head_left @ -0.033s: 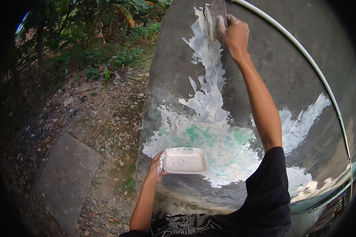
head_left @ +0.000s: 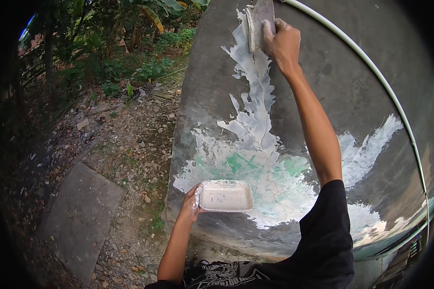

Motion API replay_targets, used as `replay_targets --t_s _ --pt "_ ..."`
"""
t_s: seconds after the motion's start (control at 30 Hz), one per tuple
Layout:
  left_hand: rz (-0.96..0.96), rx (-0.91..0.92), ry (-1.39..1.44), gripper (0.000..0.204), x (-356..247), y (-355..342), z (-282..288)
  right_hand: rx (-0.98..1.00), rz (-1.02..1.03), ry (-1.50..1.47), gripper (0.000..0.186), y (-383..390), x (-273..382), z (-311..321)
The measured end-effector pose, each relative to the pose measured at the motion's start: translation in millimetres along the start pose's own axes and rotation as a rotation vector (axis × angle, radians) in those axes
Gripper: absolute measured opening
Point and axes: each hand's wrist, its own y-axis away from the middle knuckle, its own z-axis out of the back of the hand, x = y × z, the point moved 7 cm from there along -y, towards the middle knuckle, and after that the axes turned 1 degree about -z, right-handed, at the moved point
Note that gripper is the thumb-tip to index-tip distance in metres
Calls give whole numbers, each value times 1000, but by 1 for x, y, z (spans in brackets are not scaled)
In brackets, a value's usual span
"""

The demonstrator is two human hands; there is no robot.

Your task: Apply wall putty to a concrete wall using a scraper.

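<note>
My left hand (head_left: 192, 201), smeared with white, grips the left end of a shallow white rectangular tray (head_left: 250, 198). Pale putty coats the tray's inside. High up against the grey wall (head_left: 313, 96), my right hand (head_left: 283, 42) is closed around a wide, flat putty scraper (head_left: 265, 29). A thick ridge of white putty lies along the scraper's left edge, which appears to meet the wall. Below it runs a streak of white putty (head_left: 259, 111) that widens into a rough white and green patch. White smears mark my right fingers.
A white pipe (head_left: 371, 62) curves down the wall on the right. Another putty smear (head_left: 364, 156) lies right of my right forearm. Left of the wall's edge, stony ground (head_left: 135, 139) carries a flat grey slab (head_left: 84, 216). Green plants (head_left: 154, 67) grow farther back.
My right hand has shifted slightly left, and the scraper's face and its putty ridge show more. The left hand and tray stay in place.
</note>
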Motion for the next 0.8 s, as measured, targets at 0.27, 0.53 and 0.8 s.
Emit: replay_targets --t_s 0.27,0.53,0.8 --pt "93 94 22 46 30 -12 -16 -67 -61 -31 27 7 -10 -33" --pt "112 105 -6 45 30 -3 -15 -282 18 28 33 28 -37 1" --pt "136 7 -48 44 17 5 11 -67 -13 -101 31 30 -6 -17"
